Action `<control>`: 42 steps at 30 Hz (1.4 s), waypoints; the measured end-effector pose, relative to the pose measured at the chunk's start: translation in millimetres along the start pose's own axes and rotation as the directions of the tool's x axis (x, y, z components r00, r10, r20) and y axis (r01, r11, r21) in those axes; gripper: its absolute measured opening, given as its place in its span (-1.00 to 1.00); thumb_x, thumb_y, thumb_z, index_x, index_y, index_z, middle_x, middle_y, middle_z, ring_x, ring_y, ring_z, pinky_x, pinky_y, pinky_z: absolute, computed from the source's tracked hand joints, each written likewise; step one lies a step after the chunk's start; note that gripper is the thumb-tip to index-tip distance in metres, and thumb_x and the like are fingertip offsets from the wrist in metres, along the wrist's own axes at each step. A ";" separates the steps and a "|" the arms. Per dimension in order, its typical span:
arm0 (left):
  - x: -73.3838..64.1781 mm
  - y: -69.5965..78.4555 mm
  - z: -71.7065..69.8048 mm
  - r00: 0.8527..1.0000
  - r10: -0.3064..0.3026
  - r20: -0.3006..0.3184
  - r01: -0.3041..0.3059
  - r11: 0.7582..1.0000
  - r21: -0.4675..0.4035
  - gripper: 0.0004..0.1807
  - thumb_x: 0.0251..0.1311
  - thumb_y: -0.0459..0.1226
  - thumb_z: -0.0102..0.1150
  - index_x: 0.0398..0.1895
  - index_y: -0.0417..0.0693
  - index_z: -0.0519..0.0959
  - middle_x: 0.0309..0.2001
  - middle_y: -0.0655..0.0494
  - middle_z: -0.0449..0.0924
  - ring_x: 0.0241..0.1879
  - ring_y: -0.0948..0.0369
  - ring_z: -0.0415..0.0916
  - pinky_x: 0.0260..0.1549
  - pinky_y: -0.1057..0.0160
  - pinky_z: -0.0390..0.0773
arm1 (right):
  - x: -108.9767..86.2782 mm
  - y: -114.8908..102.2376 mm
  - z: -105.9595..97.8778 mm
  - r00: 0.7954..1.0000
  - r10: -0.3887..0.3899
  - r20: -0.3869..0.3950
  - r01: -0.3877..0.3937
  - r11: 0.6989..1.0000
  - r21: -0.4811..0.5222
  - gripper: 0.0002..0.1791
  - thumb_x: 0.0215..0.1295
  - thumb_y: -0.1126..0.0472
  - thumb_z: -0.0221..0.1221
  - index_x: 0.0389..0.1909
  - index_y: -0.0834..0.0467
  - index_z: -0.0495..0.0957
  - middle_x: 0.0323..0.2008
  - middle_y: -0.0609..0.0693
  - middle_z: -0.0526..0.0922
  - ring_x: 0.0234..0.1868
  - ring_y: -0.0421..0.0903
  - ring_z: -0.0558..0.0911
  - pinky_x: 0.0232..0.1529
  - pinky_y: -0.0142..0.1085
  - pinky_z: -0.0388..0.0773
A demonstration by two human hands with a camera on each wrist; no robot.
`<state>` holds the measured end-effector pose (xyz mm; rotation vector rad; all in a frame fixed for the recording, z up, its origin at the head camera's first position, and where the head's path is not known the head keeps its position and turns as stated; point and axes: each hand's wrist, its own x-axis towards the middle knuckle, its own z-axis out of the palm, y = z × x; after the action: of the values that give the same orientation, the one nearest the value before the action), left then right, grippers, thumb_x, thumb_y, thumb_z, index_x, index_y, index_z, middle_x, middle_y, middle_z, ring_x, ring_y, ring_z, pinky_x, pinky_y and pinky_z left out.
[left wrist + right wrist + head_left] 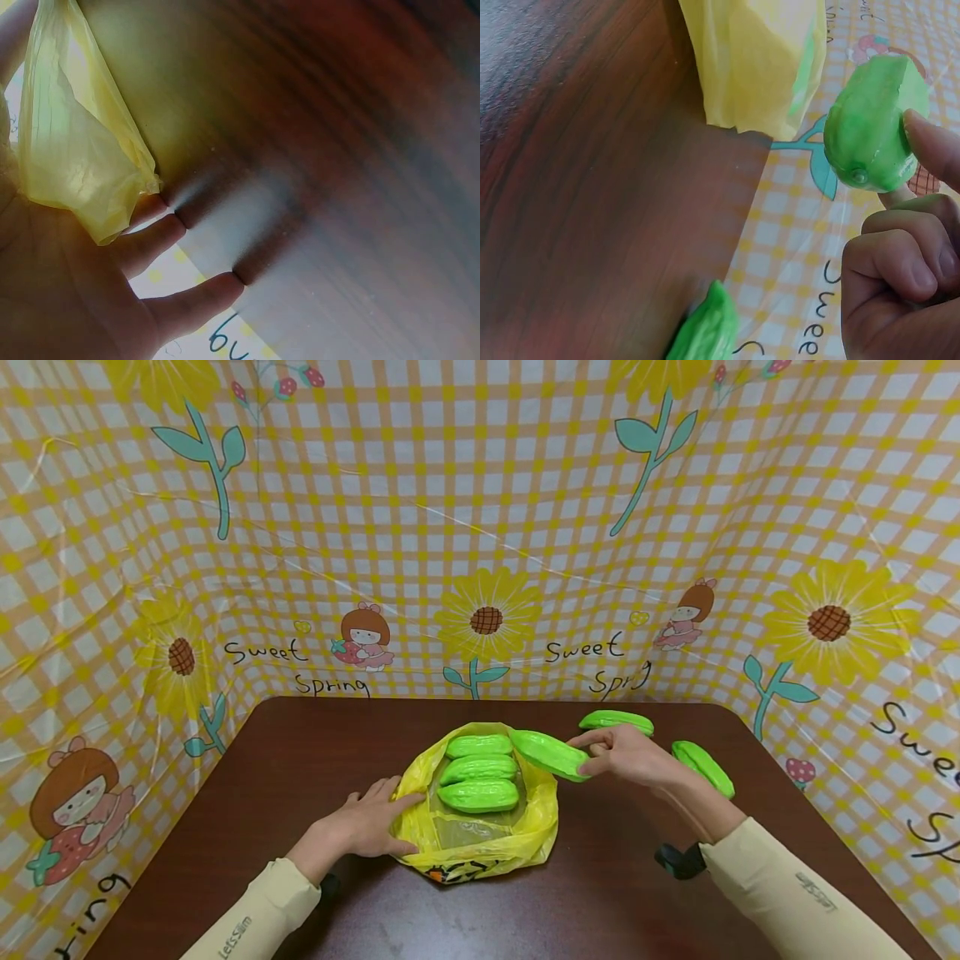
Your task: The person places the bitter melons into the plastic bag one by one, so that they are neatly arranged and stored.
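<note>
A yellow plastic bag (423, 827) sits on the table with its mouth spread wide. Inside lie three bright green, long gourd-like vegetables (480, 770), side by side. My left hand (363, 820) rests at the bag's left side, fingers spread and fairly straight; in the left wrist view the yellow film lies against the palm and the fingertips touch the table. At the bag's upper right rim, my right hand (622, 758) pinches one end of another green gourd-like vegetable (547, 753) between thumb and fingers. It is tilted, its far end over the rim.
Two more green gourd-like vegetables lie on the dark brown table (300, 752) to the right, one behind my right hand (617, 721), one beside the wrist (702, 768). A checked, flowered cloth (480, 527) hangs round the back and sides.
</note>
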<state>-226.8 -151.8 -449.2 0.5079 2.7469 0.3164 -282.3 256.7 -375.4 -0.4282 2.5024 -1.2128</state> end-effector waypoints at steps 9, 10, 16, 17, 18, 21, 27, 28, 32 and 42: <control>0.0 -0.4 -1.1 1.000 -0.002 0.007 0.002 1.000 -0.004 -0.13 0.19 0.19 0.32 0.55 0.28 0.24 0.60 -0.18 -0.09 0.57 -0.16 -0.07 0.35 -0.41 0.06 | 11.6 -12.1 13.3 0.997 -0.061 0.047 0.061 0.998 -0.008 -0.47 0.21 0.26 0.36 0.22 0.25 0.58 -0.65 -0.04 0.09 -0.65 -0.02 0.05 -0.46 -0.25 0.27; 0.0 -0.2 -1.0 1.000 0.000 0.007 0.000 1.000 -0.006 -0.13 0.19 0.19 0.32 0.55 0.28 0.23 0.60 -0.19 -0.09 0.57 -0.16 -0.07 0.35 -0.41 0.06 | 13.3 -13.1 15.0 0.997 -0.062 0.055 0.062 0.998 0.003 -0.48 0.19 0.28 0.36 0.21 0.25 0.58 -0.64 -0.07 -0.08 -0.62 -0.03 -0.10 -0.49 -0.25 0.15; -1.0 0.5 -1.3 1.000 0.006 0.005 -0.006 1.000 -0.011 -0.13 0.19 0.19 0.32 0.55 0.28 0.24 0.60 -0.19 -0.09 0.57 -0.16 -0.07 0.35 -0.41 0.05 | 18.9 -19.0 23.8 0.992 -0.084 0.093 0.083 0.996 0.009 -0.47 0.18 0.30 0.36 0.21 0.25 0.59 -0.68 -0.13 -0.05 -0.64 -0.14 -0.09 -0.51 -0.24 0.13; -1.2 0.5 -1.6 1.000 0.006 0.005 -0.006 1.000 -0.008 -0.13 0.19 0.19 0.32 0.55 0.27 0.24 0.60 -0.19 -0.10 0.57 -0.16 -0.07 0.35 -0.41 0.05 | 19.7 -20.0 25.1 0.991 -0.086 0.099 0.085 0.996 0.009 -0.47 0.18 0.30 0.36 0.21 0.26 0.58 -0.68 -0.13 -0.04 -0.64 -0.13 -0.09 -0.51 -0.25 0.14; -1.2 0.5 -1.6 1.000 0.007 0.005 -0.007 1.000 -0.007 -0.13 0.19 0.19 0.32 0.55 0.27 0.24 0.60 -0.19 -0.09 0.57 -0.16 -0.07 0.35 -0.41 0.06 | 20.2 -21.2 26.4 0.990 -0.089 0.107 0.089 0.996 0.010 -0.46 0.18 0.30 0.36 0.22 0.27 0.58 -0.69 -0.12 -0.03 -0.64 -0.13 -0.09 -0.51 -0.25 0.14; -2.3 1.1 -2.5 1.000 0.007 0.004 -0.007 1.000 -0.002 -0.12 0.19 0.19 0.32 0.55 0.25 0.24 0.60 -0.20 -0.08 0.57 -0.16 -0.06 0.34 -0.41 0.07 | 22.3 -24.6 30.8 0.987 -0.097 0.126 0.095 0.995 0.019 -0.46 0.16 0.33 0.37 0.21 0.30 0.57 -0.69 -0.12 0.00 -0.64 -0.13 -0.09 -0.48 -0.25 0.18; -3.9 1.9 -3.0 1.000 0.008 0.004 -0.008 1.000 -0.002 -0.12 0.18 0.19 0.33 0.54 0.24 0.25 0.59 -0.20 -0.07 0.56 -0.16 -0.04 0.33 -0.41 0.08 | 27.9 -28.5 42.3 0.986 -0.091 0.142 0.094 0.995 -0.015 -0.50 0.15 0.35 0.37 0.16 0.23 0.63 -0.70 -0.14 -0.05 -0.63 -0.13 -0.08 -0.40 -0.24 0.24; -3.9 1.9 -3.2 1.000 0.007 0.006 -0.007 1.000 -0.003 -0.12 0.19 0.19 0.33 0.54 0.24 0.25 0.59 -0.20 -0.07 0.56 -0.16 -0.05 0.33 -0.41 0.08 | 28.7 -28.9 44.5 0.985 -0.089 0.146 0.093 0.995 -0.021 -0.51 0.15 0.35 0.37 0.16 0.21 0.64 -0.71 -0.14 -0.05 -0.63 -0.13 -0.08 -0.41 -0.24 0.23; -3.0 1.1 -3.4 1.000 0.006 0.010 -0.006 1.000 -0.003 -0.12 0.20 0.18 0.32 0.55 0.25 0.24 0.60 -0.19 -0.08 0.57 -0.16 -0.06 0.34 -0.41 0.07 | 31.5 -30.4 52.8 0.980 -0.095 0.175 0.102 0.994 -0.028 -0.52 0.15 0.35 0.38 0.14 0.20 0.65 -0.73 -0.14 -0.03 -0.65 -0.14 -0.07 -0.50 -0.28 0.16; -2.0 0.9 -1.4 1.000 0.003 0.014 -0.003 1.000 -0.001 -0.13 0.20 0.19 0.31 0.55 0.28 0.23 0.60 -0.17 -0.08 0.57 -0.14 -0.06 0.35 -0.41 0.06 | 35.5 -37.4 69.2 0.965 -0.107 0.238 0.120 0.992 -0.044 -0.57 0.15 0.37 0.38 0.10 0.20 0.67 -0.83 -0.11 0.13 -0.73 -0.17 -0.08 -0.53 -0.31 0.20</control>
<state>-225.3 -152.0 -447.1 0.5121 2.7327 0.3143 -281.0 172.0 -391.8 -0.6969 2.3405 -1.0613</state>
